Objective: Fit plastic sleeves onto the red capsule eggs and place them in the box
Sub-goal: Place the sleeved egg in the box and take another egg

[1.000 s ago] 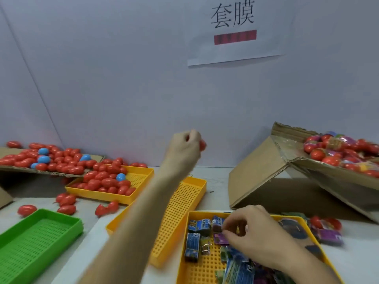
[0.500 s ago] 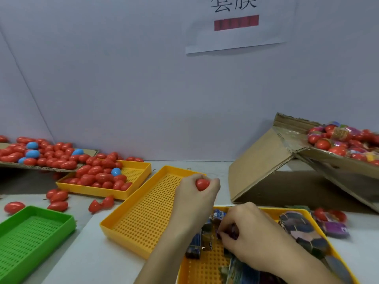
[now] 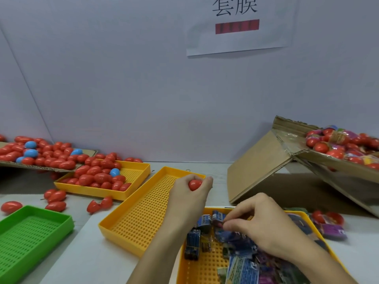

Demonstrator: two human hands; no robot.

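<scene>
My left hand [image 3: 187, 196] grips a red capsule egg [image 3: 194, 184] above the far end of an empty yellow tray [image 3: 147, 212]. My right hand [image 3: 260, 224] reaches into a second yellow tray [image 3: 184, 269] at the front, its fingertips pinching one of the printed plastic sleeves [image 3: 218, 221] piled there. The cardboard box [image 3: 266, 160] tilts at the right and holds several sleeved eggs [image 3: 336, 144]. Bare red eggs fill another yellow tray [image 3: 137, 171] at the left.
A cardboard flap [image 3: 12, 163] at the far left carries red and a few blue eggs. Loose red eggs [image 3: 56, 196] lie on the table by a green tray [image 3: 30, 238]. Two sleeved eggs [image 3: 328, 219] lie beside the front tray. A paper sign [image 3: 235, 23] hangs on the wall.
My left hand came down from mid-air with the red egg to just above the middle tray. My right hand stayed in the sleeve tray, fingers working at a sleeve.
</scene>
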